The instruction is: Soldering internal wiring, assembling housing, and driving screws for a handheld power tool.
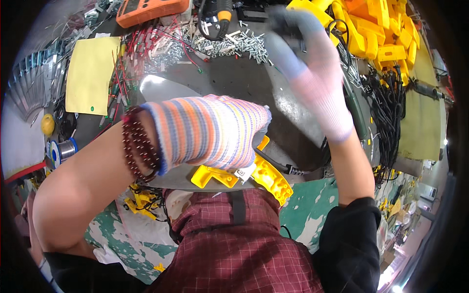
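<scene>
The left hand, in a striped knitted glove, is bent over with its fingers curled downward above a yellow housing near the front edge of the bench; the underside of the grip is hidden, so whether it has hold of the housing cannot be told. Directly below its fingers sits a small white part, and just to the left of that lies a second yellow piece. A black cable runs from beneath the fingers toward the right. The right hand, also gloved, is raised farther out to the right, thumb and fingers spread well apart; blurring prevents determining whether anything lies at the fingertips. Left of those fingertips and beyond the left hand, loose screws are heaped. Farther out, beyond and to the left of the left hand, are red wires, a yellow sheet and an orange instrument; a wire spool stands to its left. Right of the right hand, yellow housings are piled, with a bundle of black cables nearer the person.
</scene>
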Motion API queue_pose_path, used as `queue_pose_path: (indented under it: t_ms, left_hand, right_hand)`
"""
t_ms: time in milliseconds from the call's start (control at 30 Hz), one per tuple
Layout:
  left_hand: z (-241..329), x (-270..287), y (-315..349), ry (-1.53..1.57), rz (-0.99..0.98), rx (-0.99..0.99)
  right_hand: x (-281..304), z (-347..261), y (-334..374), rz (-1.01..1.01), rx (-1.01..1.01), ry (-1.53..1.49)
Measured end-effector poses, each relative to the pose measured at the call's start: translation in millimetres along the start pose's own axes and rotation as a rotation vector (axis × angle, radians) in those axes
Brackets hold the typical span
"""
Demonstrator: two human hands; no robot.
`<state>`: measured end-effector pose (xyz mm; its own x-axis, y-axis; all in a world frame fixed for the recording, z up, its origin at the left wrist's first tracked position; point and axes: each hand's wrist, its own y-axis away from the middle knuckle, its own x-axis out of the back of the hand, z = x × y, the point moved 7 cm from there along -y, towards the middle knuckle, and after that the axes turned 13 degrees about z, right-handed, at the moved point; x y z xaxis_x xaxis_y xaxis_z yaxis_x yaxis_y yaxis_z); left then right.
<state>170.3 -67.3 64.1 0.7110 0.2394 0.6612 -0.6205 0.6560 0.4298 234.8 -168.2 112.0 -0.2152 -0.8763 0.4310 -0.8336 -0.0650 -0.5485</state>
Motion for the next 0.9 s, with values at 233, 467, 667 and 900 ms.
queue_pose_path:
  t_ms: [233,467,667,900]
  left_hand:
    - [5,2,1,0.137,0.065,-0.029]
    - [4,4,1,0.1,0.033,0.04]
    - [3,2,0,0.089,0.022,0.06]
    - [5,2,0,0.042,0.021,0.059]
  right_hand:
    - [40,-9,109,-0.354,-0.162,0.055]
    - [30,-24,130,-0.317,0.034,0.133]
    - [28,-25,132,-0.32,0.024,0.099]
    - [25,-27,131,-0.323,0.039,0.115]
